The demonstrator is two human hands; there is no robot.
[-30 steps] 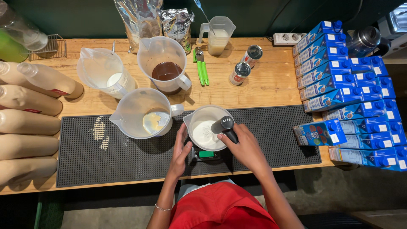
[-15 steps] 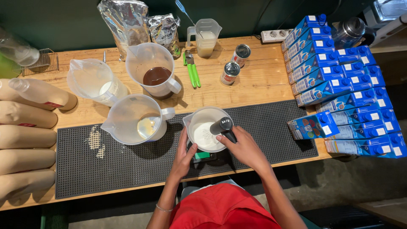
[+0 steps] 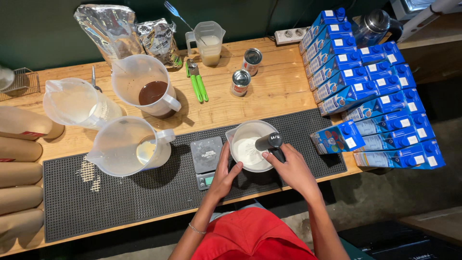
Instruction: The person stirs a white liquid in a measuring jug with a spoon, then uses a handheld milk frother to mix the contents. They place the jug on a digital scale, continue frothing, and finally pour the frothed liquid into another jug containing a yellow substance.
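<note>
Since half a second ago the white bowl [image 3: 251, 144] has slid to the right off the small grey digital scale [image 3: 206, 157], whose square platform now shows bare beside it. This round bowl, smooth plastic with white powder or cream inside, sits on the black ribbed rubber mat [image 3: 120, 202] near the front edge of the wooden bench [image 3: 269, 91]. Resting on its near rim, the left hand [image 3: 225, 174] has its fingers curled loosely against the bowl wall. Closed in a grip, the right hand [image 3: 291, 169] holds a dark cylindrical scoop [image 3: 269, 143] tilted over the bowl's right side.

Left of the scale stands a clear plastic jug [image 3: 126, 147] with a little pale yellow liquid. Behind it, another clear jug [image 3: 144, 85] holds dark brown liquid, and a third cloudy jug [image 3: 77, 103] stands further left. Green-handled tongs [image 3: 196, 82] lie flat on the wood, near two small metal cans [image 3: 245, 72]. At the back stands a small measuring cup [image 3: 209, 43] of milky liquid beside crumpled silver foil bags [image 3: 125, 31]. Blue cardboard cartons [image 3: 375, 96] lie stacked in rows at the right. Tan paper-wrapped rolls [image 3: 19, 173] line the left edge.
</note>
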